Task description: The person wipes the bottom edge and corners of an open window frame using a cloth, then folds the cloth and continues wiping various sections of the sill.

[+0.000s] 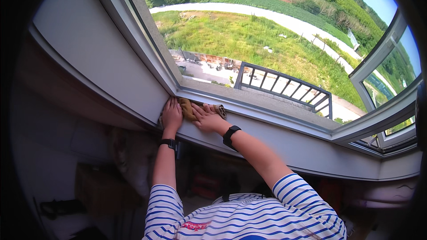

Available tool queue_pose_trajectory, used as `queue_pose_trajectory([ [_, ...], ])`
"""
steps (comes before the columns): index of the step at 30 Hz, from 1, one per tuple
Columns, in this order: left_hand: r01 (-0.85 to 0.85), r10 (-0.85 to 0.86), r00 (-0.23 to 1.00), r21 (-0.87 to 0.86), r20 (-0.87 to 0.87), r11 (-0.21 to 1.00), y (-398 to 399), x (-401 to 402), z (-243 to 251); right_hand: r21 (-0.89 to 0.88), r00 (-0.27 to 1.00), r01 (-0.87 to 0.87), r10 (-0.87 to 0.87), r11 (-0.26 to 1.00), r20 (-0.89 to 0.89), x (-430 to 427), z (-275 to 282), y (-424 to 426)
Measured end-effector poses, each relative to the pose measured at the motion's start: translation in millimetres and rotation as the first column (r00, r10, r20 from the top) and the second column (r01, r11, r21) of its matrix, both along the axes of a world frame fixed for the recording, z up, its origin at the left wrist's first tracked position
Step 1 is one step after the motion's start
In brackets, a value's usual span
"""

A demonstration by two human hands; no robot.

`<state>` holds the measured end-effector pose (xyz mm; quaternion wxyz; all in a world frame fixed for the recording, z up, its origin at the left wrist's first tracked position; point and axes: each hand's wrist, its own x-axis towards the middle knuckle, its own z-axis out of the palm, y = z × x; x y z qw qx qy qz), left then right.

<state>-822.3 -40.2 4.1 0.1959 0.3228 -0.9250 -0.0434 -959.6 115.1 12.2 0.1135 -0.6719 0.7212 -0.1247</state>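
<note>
A folded brown cloth (187,109) lies bunched on the white window sill (267,143), in the corner against the window frame. My left hand (172,115) presses its left part down, fingers together and pointing at the corner. Over the right part is my right hand (208,119), its fingers slightly spread and bearing on the fabric. A rolled patterned end of the cloth sticks out past the right knuckles. Both wrists carry dark bands. The fabric under the palms is hidden.
The window is open above a drop, with a metal railing (283,85) outside. An open casement sash (383,73) stands out at the right. To the left rises the white window reveal (100,50). Below the sill, a cardboard box (100,186) sits in shadow.
</note>
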Motion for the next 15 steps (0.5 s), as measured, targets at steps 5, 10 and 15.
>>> queue_pose_trajectory([
  [5,0.019,-0.019,0.999,-0.003,0.044,1.000,-3.2,-9.5,2.1,-0.067,0.998,0.061,-0.061,0.996,0.004,2.9,-0.8,11.4],
  [10,-0.153,0.157,0.986,-0.079,0.060,0.985,25.1,-15.2,-8.8,-0.112,0.997,0.056,-0.050,0.992,0.059,0.1,3.5,41.5],
  [15,-0.211,0.221,0.973,-0.117,0.072,0.970,101.7,-39.7,-18.1,-0.115,0.997,0.064,-0.058,0.991,0.053,-27.0,-1.3,108.7],
])
